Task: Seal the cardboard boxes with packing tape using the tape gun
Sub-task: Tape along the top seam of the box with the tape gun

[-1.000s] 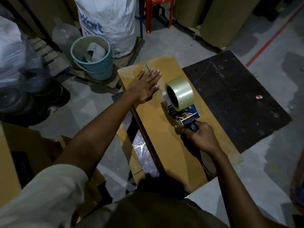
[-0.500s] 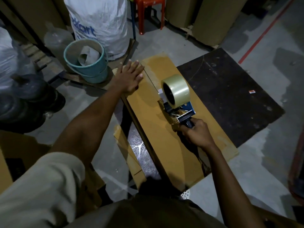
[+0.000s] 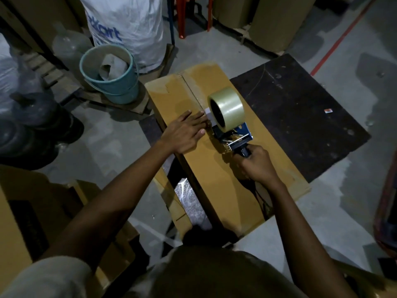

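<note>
Concrete floor (image 3: 120,147) bears cardboard box (image 3: 204,168), teal bucket (image 3: 117,92).

On my left upper arm I wear a short sleeve (image 3: 47,278) of pale, greyish-white cloth, well off to the near left of the cardboard box (image 3: 217,179). Its hem is soft and a little rumpled. Below it the arm is bare down to my left hand (image 3: 187,134). My shirt front (image 3: 214,276), just past the box's near end, looks plain dark olive-brown in the dim light. My right arm is bare up to my right hand (image 3: 255,166), over the box's right half. Whether the brownish cloth beside that arm is a sleeve, I cannot tell.
</note>
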